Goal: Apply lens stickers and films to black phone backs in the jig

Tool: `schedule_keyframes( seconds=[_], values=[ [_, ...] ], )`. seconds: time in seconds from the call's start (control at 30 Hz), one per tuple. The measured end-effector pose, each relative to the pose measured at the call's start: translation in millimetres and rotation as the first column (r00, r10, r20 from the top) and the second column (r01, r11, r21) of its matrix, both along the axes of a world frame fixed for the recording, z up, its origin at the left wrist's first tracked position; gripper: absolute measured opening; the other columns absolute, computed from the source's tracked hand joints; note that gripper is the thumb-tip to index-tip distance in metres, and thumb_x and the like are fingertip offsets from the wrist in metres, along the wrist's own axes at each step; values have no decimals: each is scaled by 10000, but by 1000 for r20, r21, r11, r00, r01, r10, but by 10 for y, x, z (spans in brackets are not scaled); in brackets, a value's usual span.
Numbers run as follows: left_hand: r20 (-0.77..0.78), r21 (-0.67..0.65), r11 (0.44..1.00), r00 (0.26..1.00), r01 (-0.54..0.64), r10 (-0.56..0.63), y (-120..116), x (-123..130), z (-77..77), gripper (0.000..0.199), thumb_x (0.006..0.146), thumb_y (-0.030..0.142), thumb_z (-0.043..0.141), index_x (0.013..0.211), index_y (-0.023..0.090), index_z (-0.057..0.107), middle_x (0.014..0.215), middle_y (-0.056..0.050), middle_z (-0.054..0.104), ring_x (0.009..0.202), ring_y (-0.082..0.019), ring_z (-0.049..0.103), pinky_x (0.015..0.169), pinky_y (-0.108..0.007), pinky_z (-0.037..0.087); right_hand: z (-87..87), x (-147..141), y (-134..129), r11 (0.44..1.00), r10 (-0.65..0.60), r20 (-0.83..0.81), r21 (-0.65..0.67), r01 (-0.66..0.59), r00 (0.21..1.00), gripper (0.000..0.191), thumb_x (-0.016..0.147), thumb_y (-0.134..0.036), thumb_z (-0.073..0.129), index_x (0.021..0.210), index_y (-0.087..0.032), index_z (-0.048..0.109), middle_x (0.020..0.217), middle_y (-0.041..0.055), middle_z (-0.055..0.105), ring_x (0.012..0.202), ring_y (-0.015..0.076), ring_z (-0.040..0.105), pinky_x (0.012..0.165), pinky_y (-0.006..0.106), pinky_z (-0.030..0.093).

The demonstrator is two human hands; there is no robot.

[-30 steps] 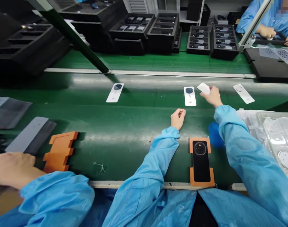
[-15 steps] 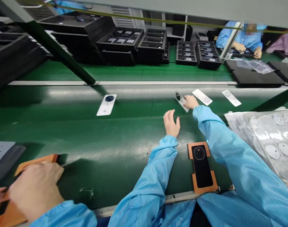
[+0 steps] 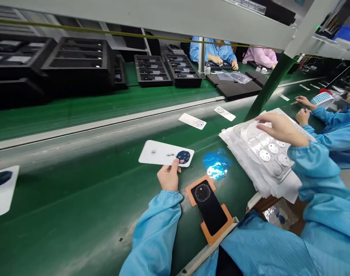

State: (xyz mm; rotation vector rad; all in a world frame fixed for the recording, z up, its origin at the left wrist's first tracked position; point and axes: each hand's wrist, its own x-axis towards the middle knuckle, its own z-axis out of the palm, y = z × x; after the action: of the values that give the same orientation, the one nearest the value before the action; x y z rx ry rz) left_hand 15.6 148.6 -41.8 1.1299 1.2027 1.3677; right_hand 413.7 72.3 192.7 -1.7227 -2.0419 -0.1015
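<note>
My left hand (image 3: pixel 169 177) grips a white phone back panel (image 3: pixel 160 152) by its right end, thumb beside the dark round camera area. My right hand (image 3: pixel 284 128) is over a clear plastic tray (image 3: pixel 288 172) of round silvery pieces, at its far left part. Its thumb and forefinger are drawn close together; whatever lies between them is too small to make out. Below my left hand's panel lies an orange fixture (image 3: pixel 208 234) with a black phone-shaped insert (image 3: pixel 211 212). Shiny blue film (image 3: pixel 217 165) rests between fixture and tray.
Two white panels (image 3: pixel 192 121) (image 3: pixel 224 114) lie farther back on the green belt (image 3: pixel 77 191); another panel (image 3: pixel 4 191) is at the left edge. Black trays (image 3: pixel 153 71) stand behind a metal rail. A slanted post (image 3: pixel 274 84) rises beyond the plastic tray. Co-workers' hands (image 3: pixel 304 109) are at right.
The panel my right hand held has passed to my left hand. My right hand has moved right to the plastic tray. The view has turned right, and the blue film now shows.
</note>
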Motion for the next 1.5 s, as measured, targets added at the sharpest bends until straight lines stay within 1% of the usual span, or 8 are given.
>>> schedule_keyframes(
  seconds=[0.17, 0.47, 0.6, 0.73, 0.9, 1.03, 1.23, 1.5],
  values=[
    [303, -148, 981, 950, 123, -74, 64, -84, -28, 674, 643, 636, 898, 1087, 187, 664, 911, -39, 764, 693, -168, 729, 462, -217, 558, -196, 955, 208, 991, -129, -68, -52, 125, 989, 360, 786, -523, 829, 665, -212, 694, 518, -46, 567, 461, 100, 425, 576, 310, 431],
    [493, -194, 930, 851, 311, -182, -2, -140, 46, 663, 515, 488, 1037, 994, 186, 691, 882, -2, 788, 688, -145, 748, 499, -203, 630, -382, 995, 554, 982, -172, -195, -114, 151, 966, 467, 702, -594, 885, 668, -237, 585, 497, -111, 481, 456, 70, 381, 570, 279, 426],
    [542, -184, 887, 796, 424, -269, -22, -119, 120, 607, 565, 478, 1028, 950, 153, 691, 819, -38, 797, 703, -186, 779, 601, -275, 688, -194, 581, 164, 984, -175, -239, -12, 178, 955, 317, 865, -504, 814, 839, -246, 631, 544, -86, 519, 424, 86, 410, 514, 297, 416],
    [592, -207, 870, 765, 448, -253, -44, -81, 149, 635, 504, 430, 1053, 916, 135, 671, 787, -49, 785, 659, -199, 767, 525, -254, 655, -214, -299, -571, 988, -84, -261, -148, 46, 962, 358, 991, -412, 678, 1303, -240, 649, 912, 35, 739, 591, 135, 677, 544, 290, 517],
    [621, -261, 912, 778, 317, -93, -38, -36, 68, 714, 476, 440, 1040, 1023, 179, 662, 818, 0, 751, 592, -139, 692, 355, -185, 463, -831, -1319, -968, 959, 35, -546, -218, -183, 837, 256, 925, -292, 763, 1170, -256, 700, 869, 2, 730, 709, 157, 688, 623, 285, 567],
    [680, -196, 917, 722, 347, -128, 6, -48, 20, 537, 612, 381, 981, 986, 162, 666, 733, 14, 696, 571, -109, 664, 363, -167, 383, -1437, -1841, -779, 956, 246, -380, -53, -287, 891, 150, 955, -166, 696, 1071, -252, 734, 855, 13, 727, 750, 168, 657, 681, 317, 550],
    [753, -133, 927, 644, 351, -136, 0, -60, 102, 490, 608, 350, 994, 920, 141, 679, 803, -2, 710, 591, -103, 673, 329, -163, 273, -1697, -2117, -667, 856, 497, 213, 35, -515, 841, 304, 960, -92, 659, 1247, -191, 660, 945, 74, 729, 885, 229, 634, 750, 381, 482],
    [758, -93, 917, 625, 389, -188, 6, -75, 163, 501, 619, 366, 1006, 946, 128, 709, 820, -9, 710, 615, -107, 689, 359, -150, 267, -1798, -2034, -718, 815, 579, 141, -118, -567, 803, 509, 967, -228, 699, 1451, -177, 549, 1160, 154, 714, 1079, 311, 642, 933, 480, 532]
  ],
)
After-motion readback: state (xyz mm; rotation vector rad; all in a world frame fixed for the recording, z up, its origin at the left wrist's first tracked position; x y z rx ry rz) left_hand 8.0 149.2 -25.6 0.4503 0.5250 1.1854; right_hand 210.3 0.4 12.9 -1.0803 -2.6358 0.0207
